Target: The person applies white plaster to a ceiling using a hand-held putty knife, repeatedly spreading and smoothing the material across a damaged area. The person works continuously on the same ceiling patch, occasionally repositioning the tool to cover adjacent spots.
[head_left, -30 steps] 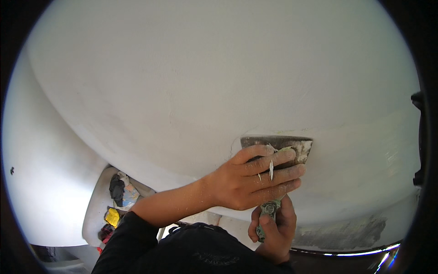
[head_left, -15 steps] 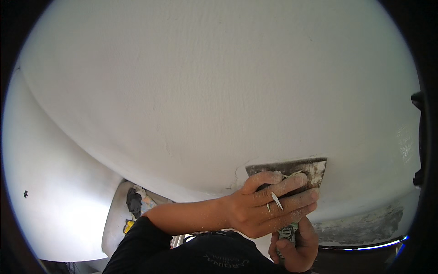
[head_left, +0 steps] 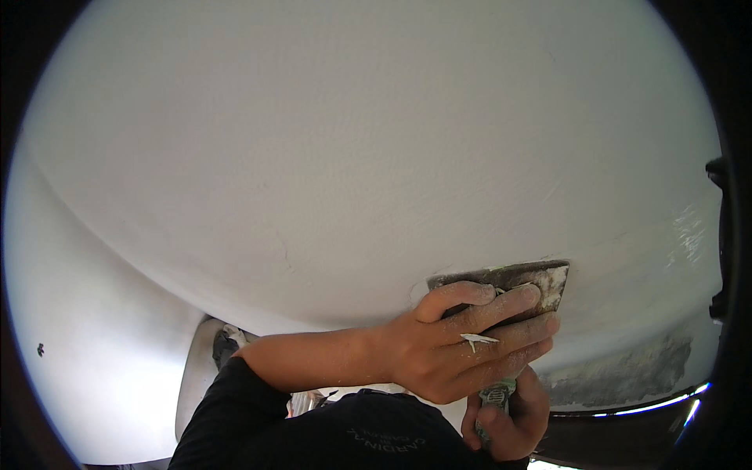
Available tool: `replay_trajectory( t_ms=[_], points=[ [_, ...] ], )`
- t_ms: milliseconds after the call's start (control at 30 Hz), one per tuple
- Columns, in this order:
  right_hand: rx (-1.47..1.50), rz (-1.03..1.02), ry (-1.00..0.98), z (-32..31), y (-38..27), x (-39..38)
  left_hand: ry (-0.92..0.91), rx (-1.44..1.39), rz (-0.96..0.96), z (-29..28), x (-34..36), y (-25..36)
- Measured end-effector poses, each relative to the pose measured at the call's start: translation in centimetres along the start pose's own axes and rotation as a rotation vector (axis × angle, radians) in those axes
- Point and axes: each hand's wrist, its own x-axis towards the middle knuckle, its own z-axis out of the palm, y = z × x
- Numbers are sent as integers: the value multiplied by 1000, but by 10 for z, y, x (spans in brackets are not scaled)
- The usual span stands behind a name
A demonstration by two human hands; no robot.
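Note:
A wide-bladed putty knife (head_left: 554, 282) is at the lower right, its dark, putty-smeared blade set against a white plastered surface (head_left: 352, 157). My right hand (head_left: 523, 419) is closed round its greenish handle. Reaching across from the left, my left hand (head_left: 439, 345) lies over the blade with its fingers stretched out and pressed flat on it. White dust coats those fingertips, and a pale flake (head_left: 479, 340) sticks to the back of the left fingers. Beneath the left hand, part of the blade and the top of the handle are hidden.
A rough grey patch (head_left: 627, 376) shows on the surface at the lower right, above a dark edge with a bright gap (head_left: 654, 406). Dark fittings (head_left: 717, 172) stand at the right rim. Behind my left arm lies a dark grey item (head_left: 225, 345), partly hidden.
Both hands and the putty knife have shifted slightly up and to the right along the surface. The flake on my left fingers lies at a different angle. My view has tilted a little.

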Motion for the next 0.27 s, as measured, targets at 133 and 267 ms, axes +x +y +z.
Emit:
replay_trajectory(
  t_ms=[133,267],
  points=[
    [-17,-29,210,8,1,6,59,-17,61,6,3,-2],
    [20,-41,245,12,1,10,15,32,95,4,0,-3]
  ],
)
